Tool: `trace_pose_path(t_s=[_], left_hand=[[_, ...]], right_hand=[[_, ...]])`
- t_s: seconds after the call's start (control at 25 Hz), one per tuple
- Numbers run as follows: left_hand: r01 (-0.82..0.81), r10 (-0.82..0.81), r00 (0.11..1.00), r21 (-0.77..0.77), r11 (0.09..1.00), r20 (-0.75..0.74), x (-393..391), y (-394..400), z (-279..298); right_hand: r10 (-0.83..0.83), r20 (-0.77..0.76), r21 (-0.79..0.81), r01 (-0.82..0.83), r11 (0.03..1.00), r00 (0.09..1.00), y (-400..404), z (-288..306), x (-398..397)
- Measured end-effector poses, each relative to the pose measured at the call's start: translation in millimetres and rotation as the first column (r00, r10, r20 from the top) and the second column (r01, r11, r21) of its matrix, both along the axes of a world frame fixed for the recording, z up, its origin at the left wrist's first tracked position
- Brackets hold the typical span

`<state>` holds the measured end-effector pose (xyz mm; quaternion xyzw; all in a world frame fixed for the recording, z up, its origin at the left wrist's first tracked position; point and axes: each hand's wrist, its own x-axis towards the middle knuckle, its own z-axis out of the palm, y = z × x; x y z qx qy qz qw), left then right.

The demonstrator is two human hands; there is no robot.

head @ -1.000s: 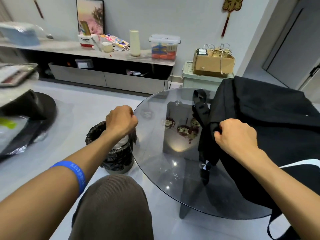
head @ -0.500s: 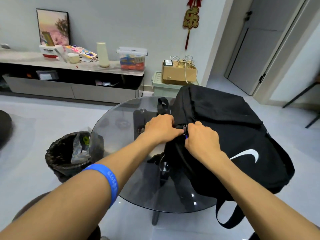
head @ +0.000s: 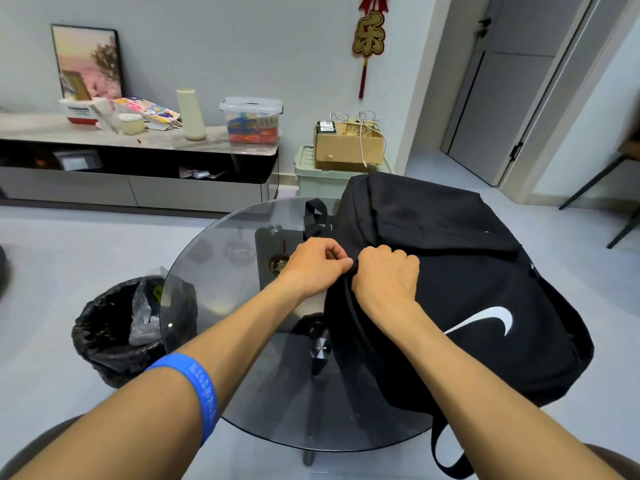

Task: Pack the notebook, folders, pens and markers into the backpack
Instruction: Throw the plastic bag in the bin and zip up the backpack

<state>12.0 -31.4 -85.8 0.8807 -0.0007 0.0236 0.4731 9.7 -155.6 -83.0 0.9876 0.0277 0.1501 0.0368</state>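
A black backpack point(head: 460, 271) with a white swoosh lies flat on the right half of a round glass table point(head: 221, 282). My left hand point(head: 313, 263) and my right hand point(head: 384, 275) meet at the bag's left edge, both with fingers pinched on the fabric or zipper there. The exact part they grip is hidden under the fingers. The bag looks closed. No notebook, folders, pens or markers show anywhere in view.
A bin lined with black plastic point(head: 117, 327) stands left of the table. A low TV cabinet point(head: 138, 150) with boxes and bottles runs along the back wall. A cardboard box point(head: 348, 145) sits on a green crate behind the table. A door point(head: 502, 109) is at right.
My left hand came from over the bin to the backpack's left edge beside my right hand. The bag went from held upright to lying flat on the table, and my view swung right.
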Motion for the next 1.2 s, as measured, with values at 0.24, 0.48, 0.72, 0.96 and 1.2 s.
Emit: trace_pose_path(t_s=[0.24,0.48,0.72,0.96,1.2], left_hand=[[0.050,-0.051,0.997,0.016,0.999,0.052,-4,16,3],[0.120,-0.166,0.956,0.193,0.974,0.244,6,10,1],[0.239,-0.629,0.709,0.730,0.640,0.319,20,4,22],[0.098,-0.603,0.712,0.800,0.592,0.359,29,-5,34],[0.119,-0.598,0.709,0.772,0.624,0.374,34,2,30]], right_hand=[[-0.005,0.064,-0.059,0.009,0.998,0.998,7,-2,-3],[0.246,0.271,-0.389,-0.128,0.912,0.931,-6,26,-30],[0.430,0.343,-0.496,-0.227,0.838,0.835,-25,29,-52],[0.599,0.207,-0.584,-0.394,0.710,0.773,-53,29,-74],[0.626,0.165,-0.555,-0.453,0.698,0.762,-79,17,-107]])
